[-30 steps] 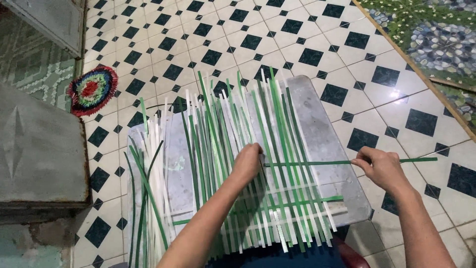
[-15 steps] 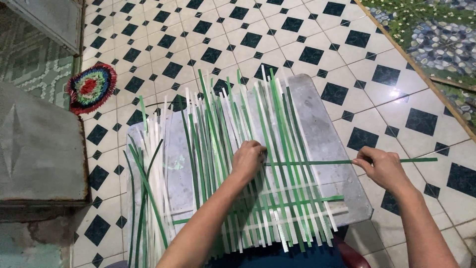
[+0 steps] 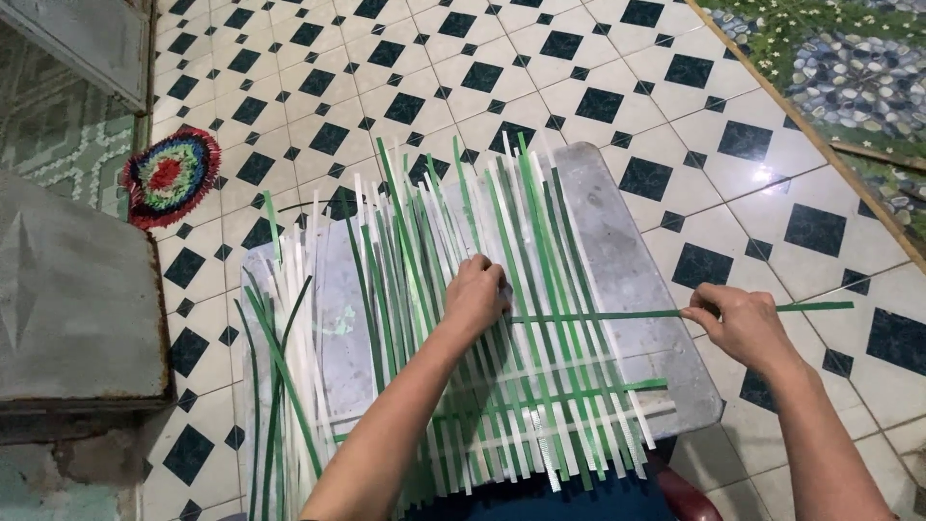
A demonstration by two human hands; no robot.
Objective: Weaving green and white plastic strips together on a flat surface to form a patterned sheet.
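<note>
Head view: since the earlier frames the left hand (image 3: 476, 294) has slid up the fan of green and white strips (image 3: 453, 289) toward the far edge of the metal sheet (image 3: 617, 260) and now presses down on them, fingers curled, near the sheet's middle. The right hand (image 3: 741, 324) pinches a single horizontal green strip (image 3: 598, 314) just off the sheet's right edge; this strip runs crosswise from under the left hand, passes the right hand and ends over the black-and-white tiled floor (image 3: 579, 87). Loose strips (image 3: 275, 367) lie along the sheet's left edge, a round multicoloured mat (image 3: 171, 176) sits on the floor beyond the far-left corner, and a grey slab (image 3: 68, 299) lies left.
</note>
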